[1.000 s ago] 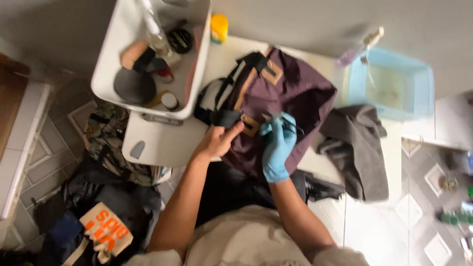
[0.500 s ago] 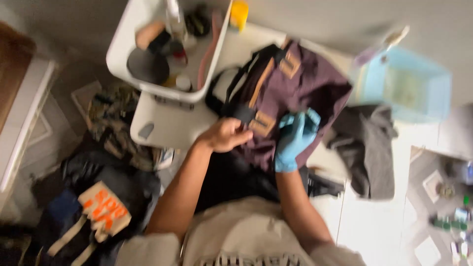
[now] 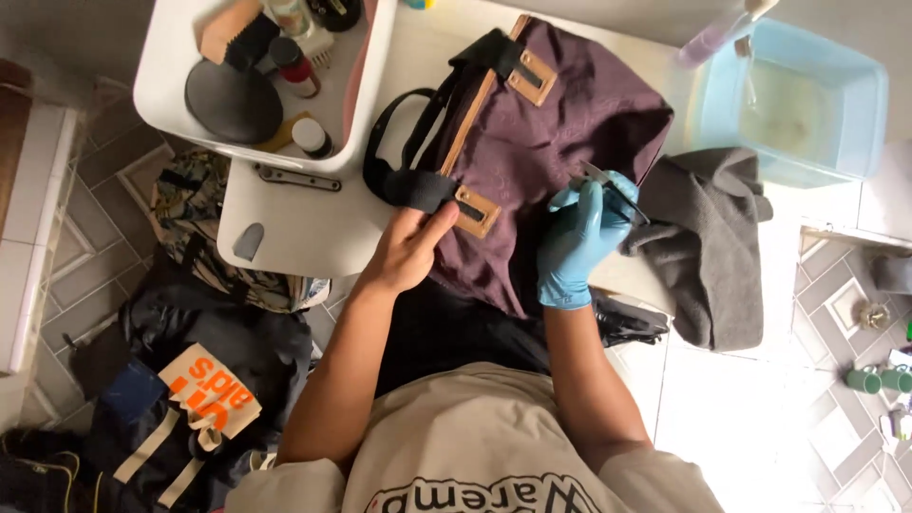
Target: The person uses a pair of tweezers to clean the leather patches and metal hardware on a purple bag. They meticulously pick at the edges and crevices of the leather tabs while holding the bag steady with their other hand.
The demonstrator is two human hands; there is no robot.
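Note:
A dark purple fabric bag (image 3: 560, 123) with black handles and tan leather patches lies flat on a white table (image 3: 304, 228). My left hand (image 3: 408, 249), bare, presses on the bag's near edge beside a tan patch. My right hand (image 3: 579, 237) wears a blue glove and grips a thin dark tool (image 3: 613, 188) against the bag's fabric.
A white tub (image 3: 171, 85) at the back left holds brushes, small bottles and a round black lid. A light blue basin (image 3: 793, 104) with water stands at the right, a grey towel (image 3: 708, 237) beside it. Dark bags and cloth lie on the tiled floor at left.
The view has moved closer and steadied. My left hand has slid a little toward the tan patch; my gloved right hand stays on the bag with the tool.

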